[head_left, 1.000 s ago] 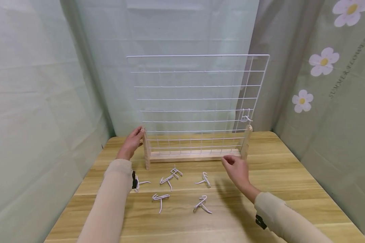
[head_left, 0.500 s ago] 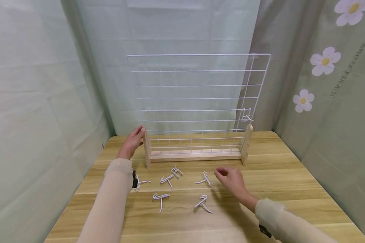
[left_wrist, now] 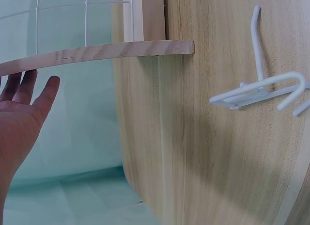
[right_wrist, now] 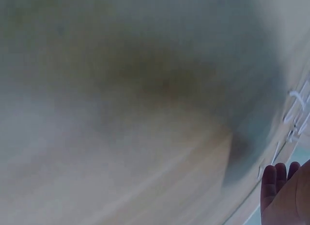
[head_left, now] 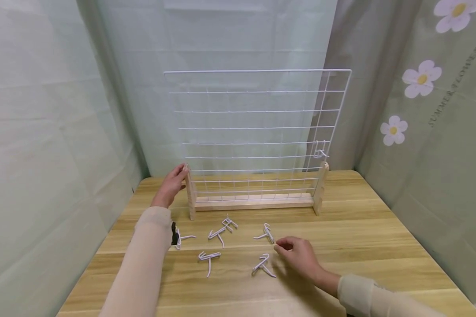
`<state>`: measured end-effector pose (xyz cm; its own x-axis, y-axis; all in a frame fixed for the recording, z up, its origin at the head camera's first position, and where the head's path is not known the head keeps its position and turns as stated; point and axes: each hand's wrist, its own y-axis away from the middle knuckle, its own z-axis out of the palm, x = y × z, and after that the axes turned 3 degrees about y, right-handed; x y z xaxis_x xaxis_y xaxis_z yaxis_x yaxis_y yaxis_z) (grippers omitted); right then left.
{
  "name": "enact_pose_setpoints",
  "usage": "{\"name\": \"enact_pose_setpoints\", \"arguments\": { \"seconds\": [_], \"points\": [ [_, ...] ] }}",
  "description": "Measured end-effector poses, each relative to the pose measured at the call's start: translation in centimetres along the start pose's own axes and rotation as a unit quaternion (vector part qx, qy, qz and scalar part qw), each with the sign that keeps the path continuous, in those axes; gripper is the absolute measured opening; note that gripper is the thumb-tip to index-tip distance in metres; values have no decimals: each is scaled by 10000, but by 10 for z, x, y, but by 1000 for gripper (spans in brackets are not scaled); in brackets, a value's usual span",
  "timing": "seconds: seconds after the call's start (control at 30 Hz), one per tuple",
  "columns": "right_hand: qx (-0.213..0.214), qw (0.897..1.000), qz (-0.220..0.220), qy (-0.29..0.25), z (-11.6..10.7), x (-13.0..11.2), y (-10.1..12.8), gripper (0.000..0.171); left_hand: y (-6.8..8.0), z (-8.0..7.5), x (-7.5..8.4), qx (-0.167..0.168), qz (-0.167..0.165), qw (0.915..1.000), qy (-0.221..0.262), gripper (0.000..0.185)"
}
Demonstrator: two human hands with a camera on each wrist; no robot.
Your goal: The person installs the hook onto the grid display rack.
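A white wire grid [head_left: 258, 127] stands in a wooden base [head_left: 254, 203]. My left hand [head_left: 172, 185] grips the upper end of the base's left wooden post [head_left: 190, 196]; in the left wrist view its fingers [left_wrist: 24, 89] run behind the wood. My right hand [head_left: 301, 257] is low over the table, fingers bent loosely and nothing visible in them. Its fingertips are right at a white wire hook [head_left: 267, 233]. Another hook [head_left: 263, 265] lies nearer, left of that hand. In the right wrist view, the right fingers [right_wrist: 273, 181] show at the lower right.
Several other white hooks lie on the wooden table [head_left: 381, 255], including one hook [head_left: 209, 259] front left and two close together [head_left: 222, 229]. One hook [head_left: 320, 151] hangs on the grid's right side. Pale curtains [head_left: 47, 132] surround the table.
My right hand has come from beside the base's right end down and toward me, to the right-hand hook. The left hand has stayed on the post.
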<state>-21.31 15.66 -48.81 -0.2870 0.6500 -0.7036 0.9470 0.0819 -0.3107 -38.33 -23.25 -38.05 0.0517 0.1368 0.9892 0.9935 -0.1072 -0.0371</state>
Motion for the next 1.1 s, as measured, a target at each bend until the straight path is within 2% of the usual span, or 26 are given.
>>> {"name": "enact_pose_setpoints", "arguments": {
  "seconds": [0.2,0.3,0.4,0.63,0.83,1.1],
  "points": [
    [-250,9990,231,-300,4,-3,14,11,2,-2,2,-22,-25,10000,-89,62],
    [-395,9979,275,-429,6,-5,22,12,9,0,13,-84,-81,9999,-40,60],
    [-502,9971,252,-521,7,-7,30,11,11,2,16,-108,-113,9999,32,60],
    [-528,9967,160,-603,15,-13,41,9,2,-2,2,-3,-16,9998,-178,63],
    [-531,9981,-39,-311,21,-14,45,5,4,0,3,19,-2,9998,-221,63],
    [-255,9996,-138,-62,27,-13,44,4,4,-1,1,-2,60,9998,-191,63]
  ]
}}
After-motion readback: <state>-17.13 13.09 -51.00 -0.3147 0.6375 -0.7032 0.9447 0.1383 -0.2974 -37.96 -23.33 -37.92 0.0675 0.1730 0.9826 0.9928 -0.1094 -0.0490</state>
